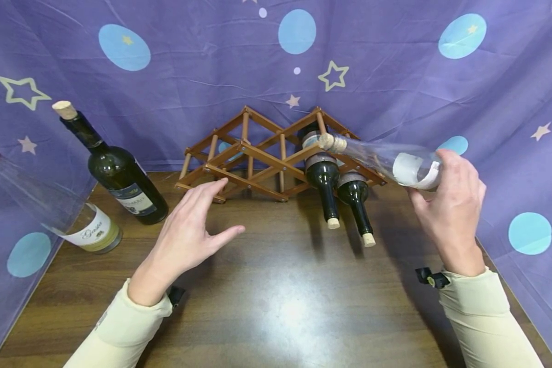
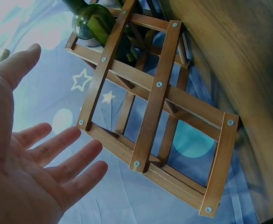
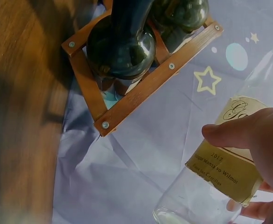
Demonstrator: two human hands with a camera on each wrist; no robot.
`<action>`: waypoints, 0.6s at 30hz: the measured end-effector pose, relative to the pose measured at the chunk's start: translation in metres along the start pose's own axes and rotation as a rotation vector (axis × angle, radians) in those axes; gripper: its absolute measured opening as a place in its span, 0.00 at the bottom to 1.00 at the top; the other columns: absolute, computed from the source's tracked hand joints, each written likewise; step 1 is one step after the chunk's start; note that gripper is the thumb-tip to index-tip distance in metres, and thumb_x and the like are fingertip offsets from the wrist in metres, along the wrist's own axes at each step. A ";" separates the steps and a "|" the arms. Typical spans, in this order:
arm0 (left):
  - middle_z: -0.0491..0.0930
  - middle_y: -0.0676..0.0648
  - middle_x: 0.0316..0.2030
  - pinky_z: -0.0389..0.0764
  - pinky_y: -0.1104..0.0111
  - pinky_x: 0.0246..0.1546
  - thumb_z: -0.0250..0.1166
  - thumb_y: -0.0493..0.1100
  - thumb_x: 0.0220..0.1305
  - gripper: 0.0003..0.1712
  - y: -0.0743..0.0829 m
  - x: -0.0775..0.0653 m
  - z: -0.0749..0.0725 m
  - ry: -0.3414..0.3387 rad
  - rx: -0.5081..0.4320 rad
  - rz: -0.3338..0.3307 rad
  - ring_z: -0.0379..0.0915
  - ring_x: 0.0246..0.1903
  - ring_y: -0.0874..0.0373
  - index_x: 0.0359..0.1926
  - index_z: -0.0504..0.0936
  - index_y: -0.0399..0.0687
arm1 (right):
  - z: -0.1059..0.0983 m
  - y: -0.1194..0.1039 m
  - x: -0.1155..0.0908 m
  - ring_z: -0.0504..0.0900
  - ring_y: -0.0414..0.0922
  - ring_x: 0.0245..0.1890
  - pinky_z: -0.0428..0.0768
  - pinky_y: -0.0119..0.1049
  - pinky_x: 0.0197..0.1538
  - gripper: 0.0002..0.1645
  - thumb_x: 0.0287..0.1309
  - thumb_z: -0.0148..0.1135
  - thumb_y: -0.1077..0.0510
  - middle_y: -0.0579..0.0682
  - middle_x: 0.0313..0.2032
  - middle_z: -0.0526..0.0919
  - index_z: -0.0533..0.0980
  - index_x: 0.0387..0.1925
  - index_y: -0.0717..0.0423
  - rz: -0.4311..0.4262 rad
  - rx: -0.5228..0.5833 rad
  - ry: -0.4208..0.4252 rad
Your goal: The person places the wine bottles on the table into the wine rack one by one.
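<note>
My right hand grips a clear glass bottle near its base, tilted so that its corked neck points left across the rack. In the right wrist view the thumb lies over the bottle's yellowed label. A folding wooden wine rack stands at the back of the table. Two dark green bottles lie in its right part, corked necks toward me. My left hand hovers in front of the rack's left end, fingers extended and thumb apart, holding nothing; the left wrist view shows its palm beside the rack.
On the left of the wooden table stand a dark corked wine bottle and a clear bottle with a white label. A purple curtain with stars and dots hangs behind the rack and along both sides.
</note>
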State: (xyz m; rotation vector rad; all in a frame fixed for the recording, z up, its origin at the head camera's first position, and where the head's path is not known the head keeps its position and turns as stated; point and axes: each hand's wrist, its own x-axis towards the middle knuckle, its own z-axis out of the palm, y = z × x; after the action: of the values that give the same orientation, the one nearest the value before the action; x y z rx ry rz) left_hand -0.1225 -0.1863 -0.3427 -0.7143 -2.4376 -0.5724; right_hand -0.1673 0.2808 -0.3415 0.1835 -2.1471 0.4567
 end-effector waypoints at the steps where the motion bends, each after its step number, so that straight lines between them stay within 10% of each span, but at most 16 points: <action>1: 0.72 0.46 0.63 0.68 0.57 0.61 0.75 0.64 0.47 0.56 0.001 0.000 0.000 0.002 -0.002 0.000 0.68 0.61 0.50 0.74 0.64 0.48 | 0.000 -0.001 0.000 0.72 0.60 0.59 0.67 0.63 0.52 0.42 0.42 0.73 0.59 0.59 0.57 0.77 0.71 0.63 0.53 -0.008 -0.001 0.000; 18: 0.70 0.47 0.65 0.68 0.57 0.62 0.75 0.65 0.48 0.57 0.007 0.005 -0.001 0.003 -0.024 0.019 0.67 0.62 0.51 0.74 0.63 0.48 | -0.001 -0.016 -0.001 0.71 0.59 0.61 0.66 0.60 0.54 0.43 0.38 0.73 0.65 0.55 0.60 0.77 0.72 0.62 0.55 -0.154 -0.031 0.016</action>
State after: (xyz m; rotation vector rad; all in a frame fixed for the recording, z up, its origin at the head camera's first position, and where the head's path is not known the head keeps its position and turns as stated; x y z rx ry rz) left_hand -0.1215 -0.1794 -0.3369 -0.7447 -2.4225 -0.5963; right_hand -0.1618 0.2667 -0.3378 0.3242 -2.1049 0.3347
